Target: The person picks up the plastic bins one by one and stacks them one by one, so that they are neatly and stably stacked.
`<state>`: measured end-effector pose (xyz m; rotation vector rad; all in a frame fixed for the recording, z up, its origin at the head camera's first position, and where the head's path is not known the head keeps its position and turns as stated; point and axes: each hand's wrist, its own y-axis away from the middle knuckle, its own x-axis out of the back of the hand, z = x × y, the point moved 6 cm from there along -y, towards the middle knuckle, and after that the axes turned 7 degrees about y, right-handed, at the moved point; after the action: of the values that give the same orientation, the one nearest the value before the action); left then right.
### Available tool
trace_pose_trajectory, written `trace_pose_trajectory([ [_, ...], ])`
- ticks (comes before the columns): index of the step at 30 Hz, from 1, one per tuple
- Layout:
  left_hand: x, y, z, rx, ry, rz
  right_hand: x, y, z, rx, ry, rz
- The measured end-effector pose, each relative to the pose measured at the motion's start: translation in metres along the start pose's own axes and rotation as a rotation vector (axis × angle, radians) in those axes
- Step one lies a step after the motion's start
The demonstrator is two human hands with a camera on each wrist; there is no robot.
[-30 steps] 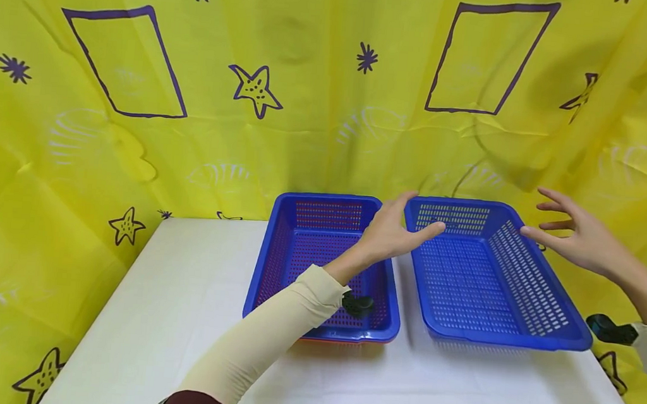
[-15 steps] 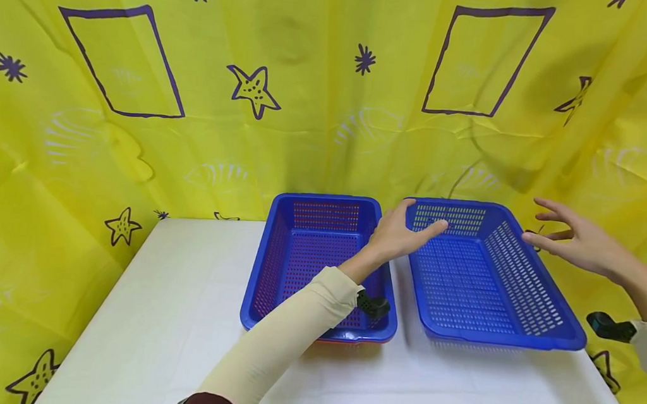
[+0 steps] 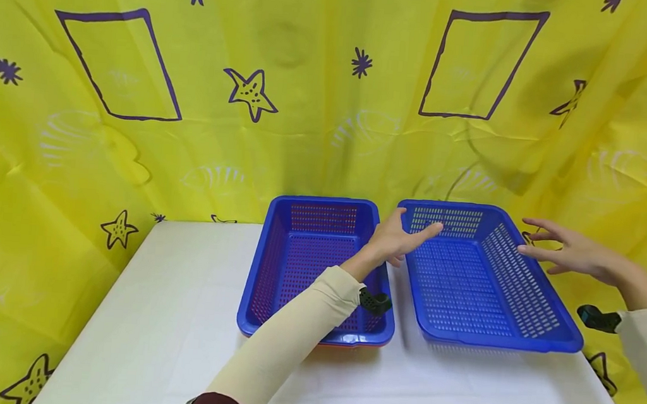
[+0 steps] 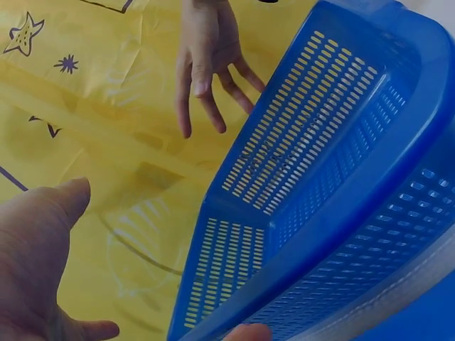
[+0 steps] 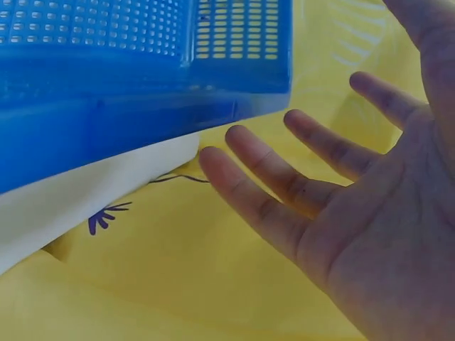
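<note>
A blue perforated basket (image 3: 465, 289) stands on the right of the table, and both hands are beside it. My left hand (image 3: 391, 238), fingers spread, is at its left rim near the far corner; whether it touches the rim I cannot tell. To the right of that basket, my right hand (image 3: 579, 252) has its fingers extended and apart. In the right wrist view the fingertips of that hand (image 5: 362, 213) stand off the blue wall (image 5: 142, 128). The left wrist view shows the blue rim (image 4: 334, 206) near the left hand's fingers.
Left of that basket stands another blue basket (image 3: 318, 268) with red showing beneath its rim and through its holes, partly covered by my left arm. Both rest on a white tabletop (image 3: 177, 317). A yellow patterned curtain (image 3: 307, 48) hangs behind and at the sides.
My right hand has lowered a little beside the right basket. The left hand has shifted slightly lower, with more fingers showing below it. The view has moved slightly; both baskets stay in place.
</note>
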<state>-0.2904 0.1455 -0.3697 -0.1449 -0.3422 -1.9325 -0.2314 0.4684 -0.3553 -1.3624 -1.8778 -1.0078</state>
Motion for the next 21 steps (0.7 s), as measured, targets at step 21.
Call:
trace_pose_trajectory([
  [21, -0.015, -0.009, -0.018, 0.155, 0.123, -0.037, -0.018, -0.002, 0.043, -0.025, -0.228, -0.163],
])
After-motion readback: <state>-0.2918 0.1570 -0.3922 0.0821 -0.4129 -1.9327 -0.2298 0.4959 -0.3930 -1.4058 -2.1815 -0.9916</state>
